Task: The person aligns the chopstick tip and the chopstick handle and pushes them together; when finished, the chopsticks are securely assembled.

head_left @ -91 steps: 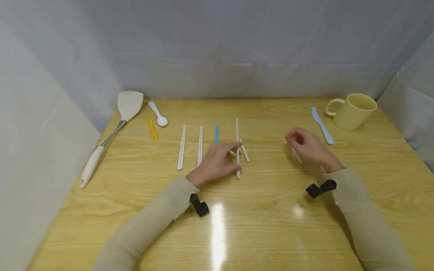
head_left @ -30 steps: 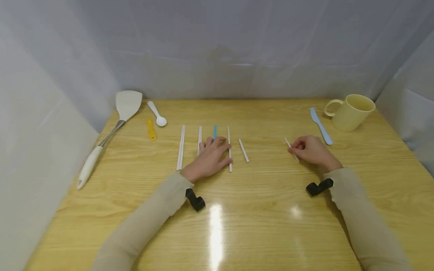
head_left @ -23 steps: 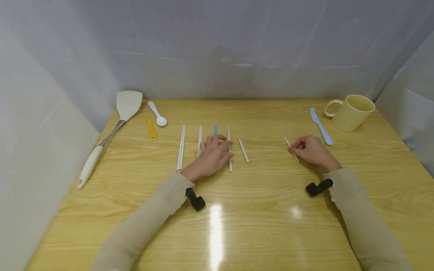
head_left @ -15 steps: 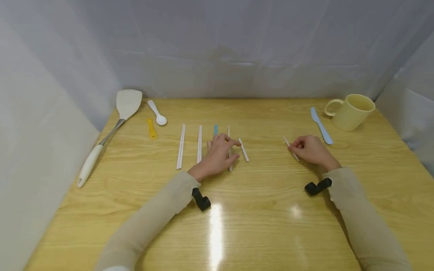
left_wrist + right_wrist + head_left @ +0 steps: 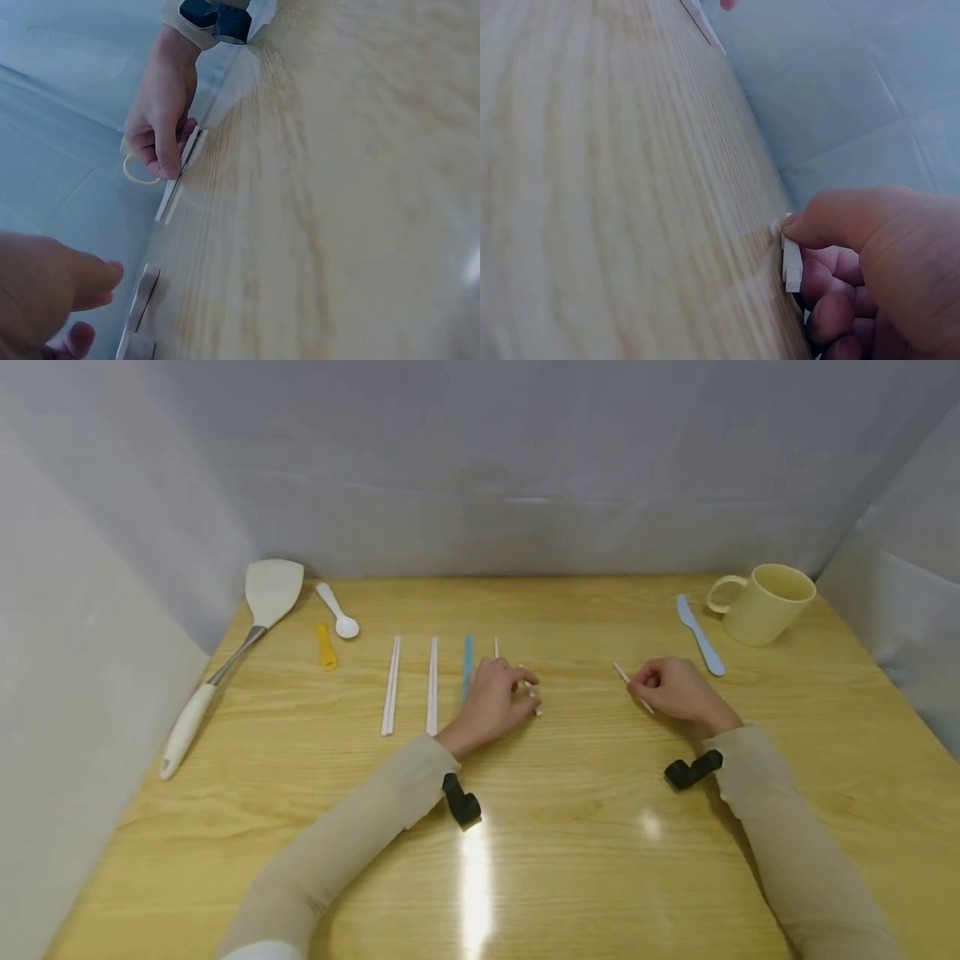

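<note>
My left hand is over a short white chopstick piece, with index finger and thumb spread on either side of it. In the left wrist view those fingertips appear apart from the piece. A longer white chopstick lies mostly hidden beneath this hand, beside a blue chopstick pair. Further left are two white chopstick pairs, one nearer and one farther. My right hand pinches another short white piece; the right wrist view shows the thumb on it, near its square end.
On the left lie a white spatula, a white spoon and a small yellow piece. A light blue knife and a yellow mug are at the right back. A sheet hangs behind the table.
The left hand slid the longer white chopstick left, beside the blue pair, then released it and moved right to the short piece. The right hand still pinches its piece, now turned into view.
</note>
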### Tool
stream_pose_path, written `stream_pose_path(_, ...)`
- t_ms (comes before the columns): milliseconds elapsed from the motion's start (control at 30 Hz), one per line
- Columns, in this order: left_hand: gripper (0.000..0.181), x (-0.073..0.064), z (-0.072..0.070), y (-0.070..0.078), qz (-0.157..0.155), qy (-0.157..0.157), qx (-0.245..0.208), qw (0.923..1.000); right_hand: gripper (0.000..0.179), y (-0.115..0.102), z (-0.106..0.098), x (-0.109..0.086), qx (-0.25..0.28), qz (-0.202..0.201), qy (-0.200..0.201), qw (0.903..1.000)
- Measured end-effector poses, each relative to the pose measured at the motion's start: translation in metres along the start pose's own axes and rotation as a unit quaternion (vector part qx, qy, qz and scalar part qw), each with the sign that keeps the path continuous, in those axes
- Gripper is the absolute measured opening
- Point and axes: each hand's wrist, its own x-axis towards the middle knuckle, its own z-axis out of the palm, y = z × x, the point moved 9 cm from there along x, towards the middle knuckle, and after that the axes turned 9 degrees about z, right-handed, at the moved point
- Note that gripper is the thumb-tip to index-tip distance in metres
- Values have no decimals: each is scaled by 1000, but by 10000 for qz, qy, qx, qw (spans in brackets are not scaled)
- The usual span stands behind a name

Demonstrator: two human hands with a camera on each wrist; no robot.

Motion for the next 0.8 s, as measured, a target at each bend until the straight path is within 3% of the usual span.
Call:
stream_pose_path(167, 16, 0, 6, 3, 168, -243, 303, 9991, 15, 0, 2, 2, -15, -33, 73, 10000)
stream_pose_path(367, 10, 2, 6, 4, 322, -180, 462, 9983, 14, -1, 0, 3, -53, -92, 181, 9998)
stream_pose_path(633, 6, 3, 4, 8, 558, 100, 301, 9979, 14, -4, -1, 2, -36, -103, 140, 9998)
stream_pose_path(800, 6, 1, -1, 24, 1141, 476, 260, 9920, 13, -4, -1, 0, 68, 60, 126, 9999)
